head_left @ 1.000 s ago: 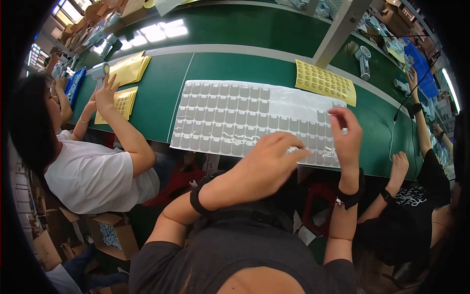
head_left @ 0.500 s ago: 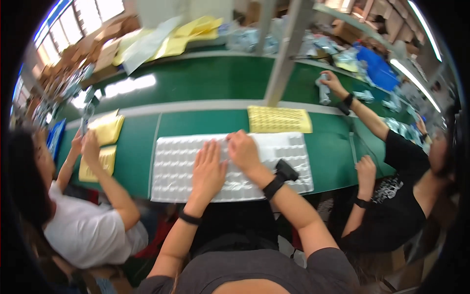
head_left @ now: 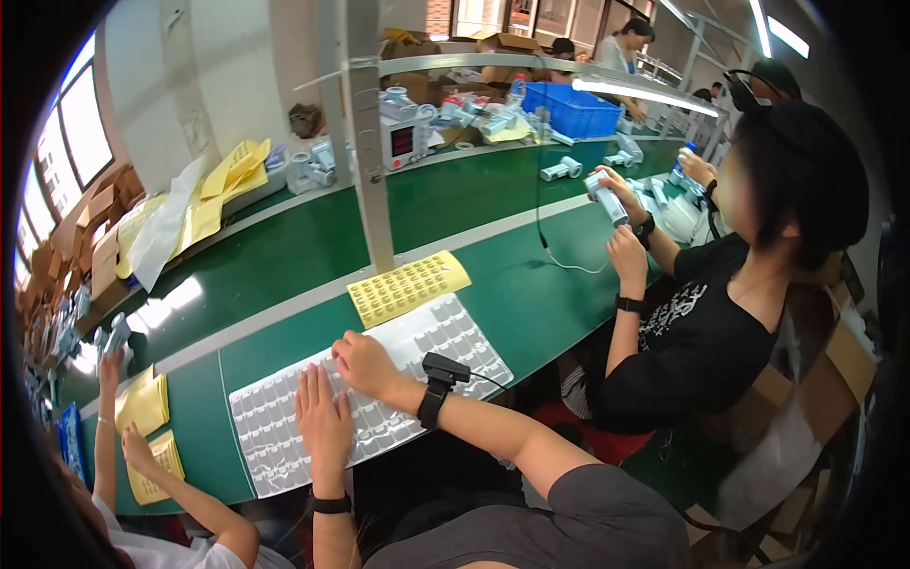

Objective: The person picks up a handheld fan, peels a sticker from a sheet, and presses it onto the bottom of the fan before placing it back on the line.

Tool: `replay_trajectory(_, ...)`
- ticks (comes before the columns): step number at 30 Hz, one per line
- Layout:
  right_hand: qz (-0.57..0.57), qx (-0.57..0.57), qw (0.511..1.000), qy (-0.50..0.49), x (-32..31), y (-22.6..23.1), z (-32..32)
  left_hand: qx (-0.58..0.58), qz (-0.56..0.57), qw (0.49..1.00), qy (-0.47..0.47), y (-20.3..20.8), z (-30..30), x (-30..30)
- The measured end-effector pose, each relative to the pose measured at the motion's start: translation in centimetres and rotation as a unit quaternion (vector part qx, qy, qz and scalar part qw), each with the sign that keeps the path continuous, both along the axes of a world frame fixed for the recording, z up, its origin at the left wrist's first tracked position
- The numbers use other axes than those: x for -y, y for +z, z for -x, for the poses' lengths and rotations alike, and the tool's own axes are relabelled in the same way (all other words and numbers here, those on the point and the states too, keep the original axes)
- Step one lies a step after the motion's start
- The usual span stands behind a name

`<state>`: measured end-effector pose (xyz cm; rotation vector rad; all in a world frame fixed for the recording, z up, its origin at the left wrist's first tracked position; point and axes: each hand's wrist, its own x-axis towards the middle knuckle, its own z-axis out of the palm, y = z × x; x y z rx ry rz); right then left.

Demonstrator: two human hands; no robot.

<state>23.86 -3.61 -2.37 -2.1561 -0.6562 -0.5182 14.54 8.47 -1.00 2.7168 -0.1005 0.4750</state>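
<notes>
A large white sheet with rows of silver-grey, label-like pieces lies on the green work table. My left hand rests flat on it, fingers stretched out and pointing away from me. Close by, at the sheet's far edge, my right hand has its fingers curled in. Whatever its fingertips might grip is hidden. Just beyond, a yellow sheet with rows of small marks lies against the metal rail. A small black device is strapped to my right wrist.
On my right, a co-worker holds a grey-blue handheld device. Another co-worker's arms reach in at left, near yellow packets. A metal post rises beyond the table. Behind are a blue bin and a box with a red display.
My view has swung to the right, so the table appears slanted. Both my hands remain at the white sheet. The co-worker on the right has brought both hands together at the handheld device.
</notes>
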Motion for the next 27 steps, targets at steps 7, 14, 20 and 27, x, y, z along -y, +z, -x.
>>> replay_trajectory(7,0.03,0.044,0.999,0.001,-0.7,-1.3,-0.3,0.008,-0.025,1.0,0.007,-0.9,0.2,-0.7)
replay_trajectory(14,0.018,0.047,0.998,0.023,0.2,-0.1,0.2,-0.001,-0.014,1.0,0.0,-0.3,-0.1,0.2)
replay_trajectory(20,0.027,0.045,0.999,-0.013,-0.7,-1.1,-0.3,-0.008,-0.026,1.0,0.01,-0.7,-0.1,-0.3)
replay_trajectory(27,0.056,0.053,0.997,0.012,-0.1,-0.3,0.2,-0.004,-0.024,1.0,0.009,-0.5,-0.2,-0.1)
